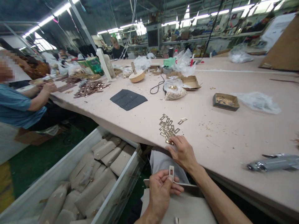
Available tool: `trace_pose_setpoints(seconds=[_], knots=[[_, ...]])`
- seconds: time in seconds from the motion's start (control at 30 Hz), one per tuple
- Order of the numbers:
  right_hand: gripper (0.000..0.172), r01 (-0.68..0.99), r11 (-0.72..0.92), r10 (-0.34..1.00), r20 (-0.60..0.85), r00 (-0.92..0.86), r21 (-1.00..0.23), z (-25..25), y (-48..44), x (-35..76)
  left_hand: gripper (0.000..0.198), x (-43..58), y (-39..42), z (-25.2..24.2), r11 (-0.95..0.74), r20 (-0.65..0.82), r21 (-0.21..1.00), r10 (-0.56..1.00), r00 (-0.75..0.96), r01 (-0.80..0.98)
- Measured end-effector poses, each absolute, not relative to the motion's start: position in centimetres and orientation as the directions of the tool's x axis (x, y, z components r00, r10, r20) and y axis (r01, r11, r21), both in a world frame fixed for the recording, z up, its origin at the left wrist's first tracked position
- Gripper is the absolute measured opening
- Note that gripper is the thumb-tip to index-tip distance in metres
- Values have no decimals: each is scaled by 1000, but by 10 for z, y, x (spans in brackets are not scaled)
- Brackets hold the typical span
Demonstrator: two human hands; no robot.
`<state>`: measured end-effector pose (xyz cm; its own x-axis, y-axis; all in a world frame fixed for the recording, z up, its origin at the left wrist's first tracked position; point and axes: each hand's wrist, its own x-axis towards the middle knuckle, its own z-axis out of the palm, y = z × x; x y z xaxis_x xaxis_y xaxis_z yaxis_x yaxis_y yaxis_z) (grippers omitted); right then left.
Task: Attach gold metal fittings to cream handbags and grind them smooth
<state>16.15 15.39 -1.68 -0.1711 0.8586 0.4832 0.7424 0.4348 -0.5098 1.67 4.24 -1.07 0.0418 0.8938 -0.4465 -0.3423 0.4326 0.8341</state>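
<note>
My left hand pinches a small pale tab with a rectangular slot, held upright between thumb and fingers. Beneath that hand a beige bag lies across my lap. At the table's edge my right hand has its thumb and forefinger closed around a small gold metal frame. This frame is at the near side of a loose pile of rectangular gold frames. Two more gold frames lie a little apart to the right.
A plastic bin of beige bags stands left, below the table. On the table are a black sheet, a bag of small fittings, a small open box and a grey tool. A co-worker sits at left.
</note>
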Motion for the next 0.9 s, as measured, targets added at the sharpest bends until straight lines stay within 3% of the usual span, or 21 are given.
trace_pose_setpoints(seconds=[0.3, 0.53, 0.9], knots=[[16, 757, 432, 852, 498, -163, -491, -22, 154, 160, 61, 17, 46, -14, 449, -463, 816, 885, 54, -364], [10, 815, 440, 832, 513, -211, -377, -20, 153, 157, 62, 16, 46, -12, 445, -455, 824, 888, 57, -352], [17, 701, 500, 803, 576, -155, -508, -25, 151, 170, 61, 18, 44, -16, 422, -429, 827, 901, 69, -371]])
